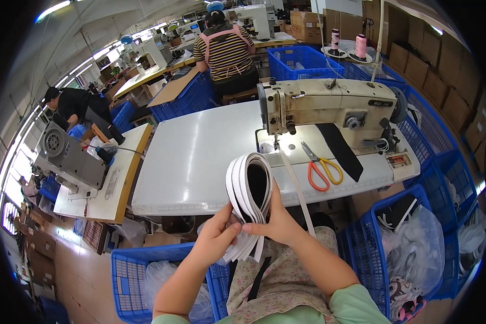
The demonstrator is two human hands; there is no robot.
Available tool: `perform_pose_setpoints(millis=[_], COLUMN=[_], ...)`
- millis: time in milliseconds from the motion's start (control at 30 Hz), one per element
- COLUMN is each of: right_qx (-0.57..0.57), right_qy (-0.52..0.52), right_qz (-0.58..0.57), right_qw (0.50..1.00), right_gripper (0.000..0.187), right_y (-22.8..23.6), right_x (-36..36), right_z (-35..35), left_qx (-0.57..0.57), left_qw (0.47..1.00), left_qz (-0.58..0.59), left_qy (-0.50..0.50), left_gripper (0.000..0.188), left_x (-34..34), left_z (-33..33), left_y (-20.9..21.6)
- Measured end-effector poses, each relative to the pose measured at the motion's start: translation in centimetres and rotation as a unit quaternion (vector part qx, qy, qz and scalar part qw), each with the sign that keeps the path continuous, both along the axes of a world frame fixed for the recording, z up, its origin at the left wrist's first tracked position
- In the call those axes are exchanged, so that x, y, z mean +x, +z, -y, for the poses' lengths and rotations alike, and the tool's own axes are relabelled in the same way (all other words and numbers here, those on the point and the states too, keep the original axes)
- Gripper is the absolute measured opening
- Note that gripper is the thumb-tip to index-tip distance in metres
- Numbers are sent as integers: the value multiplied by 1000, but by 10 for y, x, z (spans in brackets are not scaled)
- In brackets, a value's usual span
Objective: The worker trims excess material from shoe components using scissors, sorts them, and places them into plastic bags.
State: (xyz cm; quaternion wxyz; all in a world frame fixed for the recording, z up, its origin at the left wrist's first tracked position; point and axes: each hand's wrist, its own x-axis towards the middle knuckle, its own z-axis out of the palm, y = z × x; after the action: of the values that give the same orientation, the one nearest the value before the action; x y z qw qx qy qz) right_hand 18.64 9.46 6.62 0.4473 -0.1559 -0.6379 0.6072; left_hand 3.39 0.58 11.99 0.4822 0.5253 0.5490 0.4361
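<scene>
At the clock centre, over the near edge of the smooth white table [200, 146], we noted a looped bundle of narrow white strips [237, 181], dark inside. Our left hand [216, 235] gripped its lower left side; our right hand [281, 221] closed round its lower right, thumbs near each other. Gathering looked done, we judged: strips stacked and bent together. Not yet done: release of the bundle. One long pale strip [297, 189] lay apart, running from the cream metal sewing machine [329, 100] at 1 o'clock. Scissors with red and yellow handles [323, 166] lay unheld at 2 o'clock.
</scene>
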Motion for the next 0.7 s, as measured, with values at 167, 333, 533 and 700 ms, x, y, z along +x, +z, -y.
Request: perform_pose_setpoints(millis=[167, 333, 533, 700], right_qx=[5, -318, -400, -414], right_qy=[-68, -26, 56, 69], right_qz=[6, -9, -106, -142], right_qw=[998, 948, 909, 896], right_gripper=[107, 62, 59, 64], right_y=[-1, -21, -47, -55], right_x=[-9, 6, 57, 59], right_z=[11, 1, -4, -12], left_qx=[82, -12, -146, -68], left_qw=[996, 997, 939, 896], left_qz=[-46, 80, 111, -206], left_qy=[2, 9, 290, 386], left_gripper=[73, 65, 44, 26], left_x=[-3, -39, -170, -260], left_z=[6, 30, 24, -26], left_y=[-23, -10, 11, 76])
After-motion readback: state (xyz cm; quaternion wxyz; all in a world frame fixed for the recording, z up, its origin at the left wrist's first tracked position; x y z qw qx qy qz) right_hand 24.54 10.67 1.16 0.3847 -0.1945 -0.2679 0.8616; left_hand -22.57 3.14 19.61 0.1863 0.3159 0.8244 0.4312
